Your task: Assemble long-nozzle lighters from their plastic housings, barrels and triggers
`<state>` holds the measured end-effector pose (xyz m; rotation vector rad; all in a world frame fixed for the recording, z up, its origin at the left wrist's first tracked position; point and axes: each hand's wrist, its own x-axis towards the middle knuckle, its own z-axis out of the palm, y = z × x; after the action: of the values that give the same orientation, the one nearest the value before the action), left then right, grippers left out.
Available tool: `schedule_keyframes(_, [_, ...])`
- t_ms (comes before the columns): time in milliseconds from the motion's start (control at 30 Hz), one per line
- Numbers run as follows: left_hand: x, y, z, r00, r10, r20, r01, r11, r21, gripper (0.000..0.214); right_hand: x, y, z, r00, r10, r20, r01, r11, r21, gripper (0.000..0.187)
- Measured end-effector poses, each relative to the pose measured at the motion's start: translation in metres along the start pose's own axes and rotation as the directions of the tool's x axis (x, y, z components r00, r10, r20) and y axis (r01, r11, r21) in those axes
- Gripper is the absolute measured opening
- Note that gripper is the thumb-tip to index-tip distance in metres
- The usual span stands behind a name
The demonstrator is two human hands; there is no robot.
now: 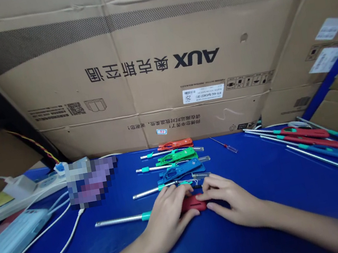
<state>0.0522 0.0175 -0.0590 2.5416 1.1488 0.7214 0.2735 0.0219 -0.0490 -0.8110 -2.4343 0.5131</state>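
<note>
Behind the front lighter (193,203), three lighters (177,156) lie left of the screwdriver (231,148).

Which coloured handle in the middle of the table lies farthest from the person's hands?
The orange handle, nearest the cardboard. The green handle and blue handle lie closer; the red handle is in the left hand, the right hand at its end.
</note>
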Motion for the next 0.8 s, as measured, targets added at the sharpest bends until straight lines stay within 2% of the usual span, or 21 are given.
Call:
schedule_keyframes(100, [0.0,0.0,-0.002,1.0,-0.011,-0.001,0.011,1.0,0.016,0.026,0.005,0.003,-0.012,0.997,0.066,0.029,-0.069,0.99,0.121,0.026])
schedule_keyframes(167, [0.0,0.001,-0.003,1.0,-0.008,0.006,0.008,1.0,0.024,0.022,0.009,0.015,-0.022,0.991,0.117,-0.064,-0.106,0.983,0.15,0.029])
schedule_keyframes(233, [0.0,0.001,-0.003,1.0,-0.002,0.018,0.001,0.999,0.041,0.017,0.01,0.035,-0.035,0.955,0.188,-0.229,-0.182,0.982,0.048,0.029])
schedule_keyframes(267, [0.0,0.002,-0.003,1.0,0.005,0.025,-0.007,0.999,0.05,0.015,0.009,0.047,-0.041,0.919,0.228,-0.321,-0.259,0.964,-0.058,0.028])
schedule_keyframes(300, [0.001,0.002,-0.003,0.999,0.015,0.03,-0.016,0.998,0.059,0.014,0.007,0.06,-0.048,0.876,0.258,-0.408,-0.36,0.912,-0.198,0.026])
schedule_keyframes(333, [0.001,0.002,-0.003,0.999,0.024,0.033,-0.026,0.997,0.066,0.013,0.003,0.073,-0.054,0.845,0.291,-0.449,-0.462,0.821,-0.336,0.026])
schedule_keyframes(400, [0.001,0.002,-0.003,0.998,0.037,0.042,-0.04,0.996,0.076,0.013,-0.005,0.097,-0.063,0.813,0.341,-0.472,-0.537,0.752,-0.382,0.024])
schedule_keyframes(500, [0.001,0.002,-0.004,0.997,0.046,0.057,-0.052,0.994,0.094,0.014,-0.015,0.117,-0.073,0.796,0.398,-0.456,-0.583,0.705,-0.403,0.013])
schedule_keyframes(567, [0.001,0.002,-0.003,0.996,0.058,0.067,-0.065,0.992,0.106,0.014,-0.017,0.12,-0.079,0.786,0.399,-0.473,-0.597,0.689,-0.411,0.016])
schedule_keyframes(667, [-0.001,0.002,-0.003,0.995,0.082,0.065,-0.089,0.988,0.123,0.013,-0.015,0.11,-0.092,0.752,0.357,-0.555,-0.618,0.675,-0.403,0.015])
schedule_keyframes(767, [-0.002,0.001,-0.001,0.992,0.11,0.06,-0.117,0.984,0.137,0.017,-0.01,0.09,-0.106,0.685,0.302,-0.663,-0.633,0.696,-0.338,0.013])
schedule_keyframes(800, [-0.002,0.001,-0.001,0.991,0.12,0.061,-0.127,0.982,0.141,0.017,-0.007,0.081,-0.11,0.632,0.289,-0.719,-0.6,0.77,-0.218,0.014])
